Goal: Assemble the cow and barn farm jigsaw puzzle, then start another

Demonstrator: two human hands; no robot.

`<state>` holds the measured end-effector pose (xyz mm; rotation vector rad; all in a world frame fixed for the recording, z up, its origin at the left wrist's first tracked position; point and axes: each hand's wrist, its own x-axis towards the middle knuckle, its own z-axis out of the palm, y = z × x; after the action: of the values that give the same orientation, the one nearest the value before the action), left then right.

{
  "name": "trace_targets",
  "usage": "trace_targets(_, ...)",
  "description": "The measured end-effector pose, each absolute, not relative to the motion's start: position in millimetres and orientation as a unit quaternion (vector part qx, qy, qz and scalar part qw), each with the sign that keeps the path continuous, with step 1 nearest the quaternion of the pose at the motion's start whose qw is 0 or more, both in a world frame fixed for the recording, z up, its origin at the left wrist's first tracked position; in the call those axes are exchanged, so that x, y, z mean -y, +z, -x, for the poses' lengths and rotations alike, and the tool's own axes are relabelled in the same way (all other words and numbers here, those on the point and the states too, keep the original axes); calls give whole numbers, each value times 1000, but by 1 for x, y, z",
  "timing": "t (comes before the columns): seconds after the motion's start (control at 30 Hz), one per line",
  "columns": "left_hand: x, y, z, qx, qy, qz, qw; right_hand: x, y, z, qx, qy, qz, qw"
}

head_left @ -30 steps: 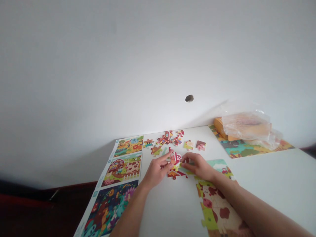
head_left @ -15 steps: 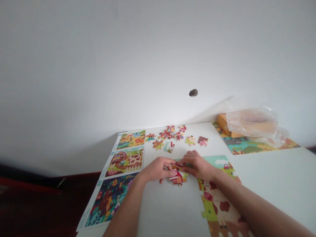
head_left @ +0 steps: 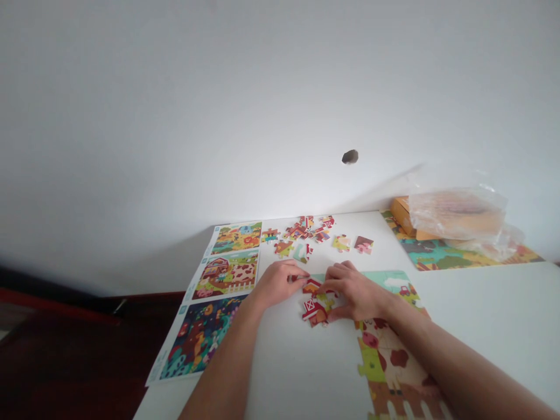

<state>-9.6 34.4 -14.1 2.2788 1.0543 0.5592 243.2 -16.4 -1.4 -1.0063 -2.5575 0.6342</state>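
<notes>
Here, the left hand is at the roof piece, its grip unclear; the right hand, fingers parted, partly covers the green piece.

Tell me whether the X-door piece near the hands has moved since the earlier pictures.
Yes: the X-door piece now lies farther from the pig piece, toward the camera.

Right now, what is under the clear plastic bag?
An orange cardboard box, partly visible, and beneath it a flat colourful picture. The picture's part under the box is covered and cannot be seen.
</notes>
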Motion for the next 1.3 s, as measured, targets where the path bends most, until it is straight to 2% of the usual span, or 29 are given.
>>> trace_targets(0.33, -36, -21, 7, -384, 204, -854, 284, 20, 0, -241, 901, 187, 360, 151)
trace_targets(1.03, -33, -17, 3, -350, 208, -878, 253, 31, 12, -251, 901, 204, 368, 102)
trace_targets(1.3, -18, -13, -13, -297, 197, -883, 305, 29, 16, -259, 894, 187, 400, 75)
